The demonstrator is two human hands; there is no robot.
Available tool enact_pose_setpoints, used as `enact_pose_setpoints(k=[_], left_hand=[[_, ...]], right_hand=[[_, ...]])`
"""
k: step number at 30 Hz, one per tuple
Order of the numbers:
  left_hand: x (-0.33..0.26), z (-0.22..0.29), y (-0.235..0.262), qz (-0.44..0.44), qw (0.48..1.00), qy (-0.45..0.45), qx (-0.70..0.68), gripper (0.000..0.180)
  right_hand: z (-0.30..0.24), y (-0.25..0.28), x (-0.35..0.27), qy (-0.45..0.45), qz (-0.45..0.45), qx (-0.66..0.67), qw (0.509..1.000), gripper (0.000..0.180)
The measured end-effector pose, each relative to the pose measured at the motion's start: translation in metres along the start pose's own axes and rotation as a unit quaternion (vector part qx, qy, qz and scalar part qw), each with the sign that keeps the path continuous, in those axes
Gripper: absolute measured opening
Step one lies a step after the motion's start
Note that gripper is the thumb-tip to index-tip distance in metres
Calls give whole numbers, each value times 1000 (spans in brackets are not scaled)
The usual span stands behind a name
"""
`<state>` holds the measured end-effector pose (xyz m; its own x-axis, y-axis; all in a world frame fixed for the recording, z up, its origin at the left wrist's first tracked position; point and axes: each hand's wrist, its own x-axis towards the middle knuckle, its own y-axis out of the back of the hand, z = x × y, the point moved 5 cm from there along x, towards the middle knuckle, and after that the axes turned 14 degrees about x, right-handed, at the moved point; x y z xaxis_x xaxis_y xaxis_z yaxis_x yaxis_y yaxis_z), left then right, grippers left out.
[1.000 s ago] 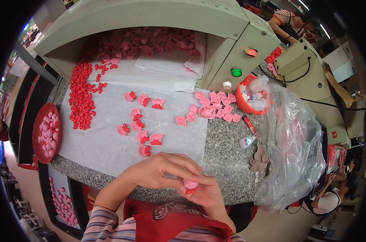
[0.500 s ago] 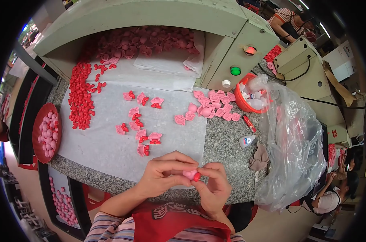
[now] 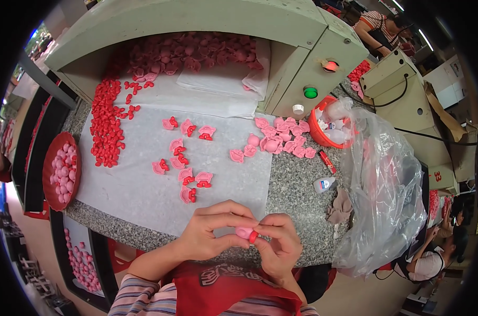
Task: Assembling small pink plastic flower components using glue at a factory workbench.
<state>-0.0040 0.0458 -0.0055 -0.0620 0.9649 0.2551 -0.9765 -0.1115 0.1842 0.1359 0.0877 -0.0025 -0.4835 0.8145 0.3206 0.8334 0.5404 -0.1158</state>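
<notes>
Close to the near edge of the granite table, my left hand (image 3: 211,231) pinches a small rounded pink piece (image 3: 244,232) between thumb and fingers. My right hand (image 3: 278,241) is closed on a small red piece (image 3: 253,237), which it presses against the pink piece's right side. Both hands are off the sheet's lower edge. Just beyond them, several flat pink pieces (image 3: 186,195) with red pieces beside or against them lie spread on the white sheet (image 3: 125,197). More loose pink pieces (image 3: 272,144) are heaped at the sheet's right side.
Small red pieces (image 3: 104,129) form a long pile at left. A pale green machine (image 3: 281,68) arches over more pink pieces. A red basket (image 3: 65,203) of pink balls stands far left. At right are a glue bottle (image 3: 323,184), an orange basket (image 3: 318,136) and a plastic bag (image 3: 381,205).
The pink piece and the red piece have turned slightly and dropped a little between my fingers. Both hands stay in nearly the same place, and the laid-out pieces look unchanged.
</notes>
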Motion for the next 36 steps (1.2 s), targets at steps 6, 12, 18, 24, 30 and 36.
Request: enact_pose_setpoints(k=[6,12,18,24,30,36], left_hand=[[-3,4,-1,26,998,-52,28,32],[-5,-5,-5,37,998,-40,8,33],[-17,-37,-31,25,848,227,-477,38],[-16,-39,-35,-24,815,225,-533,34],[-11,-40,-24,-17,882,194,-429,44],[-5,-27,-15,-30,896,167,-411,39]], right_hand=[[2,0,-2,27,-5,-14,1000,18],[-1,-2,-4,8,22,-44,999,21],[-19,-13,4,37,47,-147,987,41],[-17,-10,5,49,53,-176,982,47],[-17,-12,5,95,10,-172,981,48],[-18,-14,2,133,-4,-184,974,49]])
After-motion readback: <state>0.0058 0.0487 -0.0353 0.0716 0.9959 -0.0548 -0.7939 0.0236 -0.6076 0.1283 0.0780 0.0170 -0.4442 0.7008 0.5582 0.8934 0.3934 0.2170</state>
